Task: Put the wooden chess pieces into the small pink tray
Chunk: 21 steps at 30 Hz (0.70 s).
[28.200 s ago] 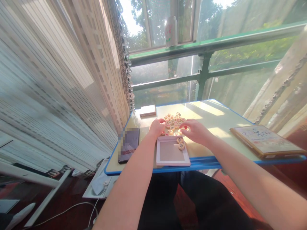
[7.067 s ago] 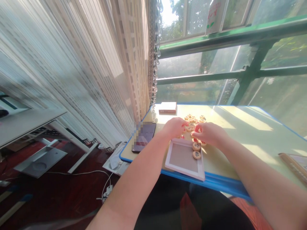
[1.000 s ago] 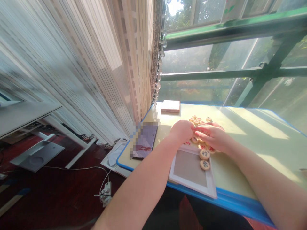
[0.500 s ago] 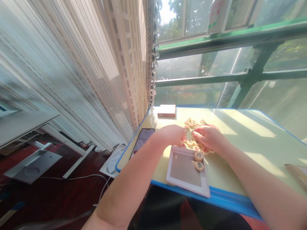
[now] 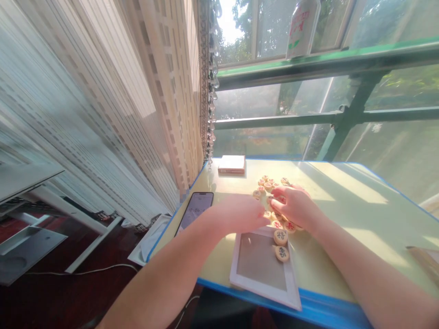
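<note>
chess pieces (image 5: 270,183) flat, faces up; left hand (image 5: 240,214), right hand (image 5: 295,208) fingers curled, grip unclear.

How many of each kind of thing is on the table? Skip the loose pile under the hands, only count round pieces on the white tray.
Phone: 1
Small box: 1
White tray: 1
Round pieces on the tray: 2
Wooden board at the right edge: 1
Total: 6

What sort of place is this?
Probably a home sunroom or enclosed balcony: a blue-edged table against tall windows, a curtain alongside, wooden game discs and a phone on it.
</note>
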Tool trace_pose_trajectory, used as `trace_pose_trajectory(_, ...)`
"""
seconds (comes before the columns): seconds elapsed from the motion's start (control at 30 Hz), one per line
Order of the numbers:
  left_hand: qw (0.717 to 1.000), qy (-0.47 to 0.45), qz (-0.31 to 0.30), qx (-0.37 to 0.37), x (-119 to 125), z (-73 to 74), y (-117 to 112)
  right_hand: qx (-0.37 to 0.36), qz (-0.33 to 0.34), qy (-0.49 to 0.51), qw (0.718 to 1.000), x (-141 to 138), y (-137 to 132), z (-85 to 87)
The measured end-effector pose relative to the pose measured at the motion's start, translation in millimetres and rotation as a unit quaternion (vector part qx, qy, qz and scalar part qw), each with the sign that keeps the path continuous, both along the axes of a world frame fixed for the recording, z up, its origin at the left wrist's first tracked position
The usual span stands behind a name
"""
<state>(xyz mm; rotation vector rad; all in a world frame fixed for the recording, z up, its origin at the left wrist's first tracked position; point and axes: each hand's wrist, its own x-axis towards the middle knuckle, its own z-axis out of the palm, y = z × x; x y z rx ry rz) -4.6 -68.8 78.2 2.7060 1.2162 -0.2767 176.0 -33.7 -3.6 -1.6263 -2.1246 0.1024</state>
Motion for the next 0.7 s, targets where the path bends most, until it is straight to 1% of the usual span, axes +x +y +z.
trace_pose_trajectory(0.07,1.0,-0.013,-0.007,-0.012,-2,-1.7,-2,-0.011,-0.004,-0.003,1.0,-2,0,0.4)
trace_pose_trajectory(0.13,0.999,-0.033,-0.027,-0.028,-6,-4.5,0,-0.021,-0.013,0.002,1.0,-3,0,0.0)
trace_pose_trajectory(0.27,0.997,-0.042,-0.066,-0.011,-14,-11.4,7,-0.019,-0.021,0.038,0.999,-4,2,-3.2)
trace_pose_trajectory(0.37,0.997,-0.04,-0.062,-0.002,-18,-15.3,10,-0.012,-0.037,0.055,0.998,-5,4,-4.9)
trace_pose_trajectory(0.47,0.998,-0.024,-0.064,0.007,-19,-16.5,10,-0.039,-0.05,0.065,0.996,-6,4,-4.4)
trace_pose_trajectory(0.57,0.998,-0.012,-0.064,0.008,-21,-14.4,10,-0.056,-0.052,0.111,0.991,-6,3,-3.0)
trace_pose_trajectory(0.7,0.999,0.012,-0.025,-0.025,-25,-8.8,12,-0.018,-0.03,0.198,0.98,-4,-1,1.3)
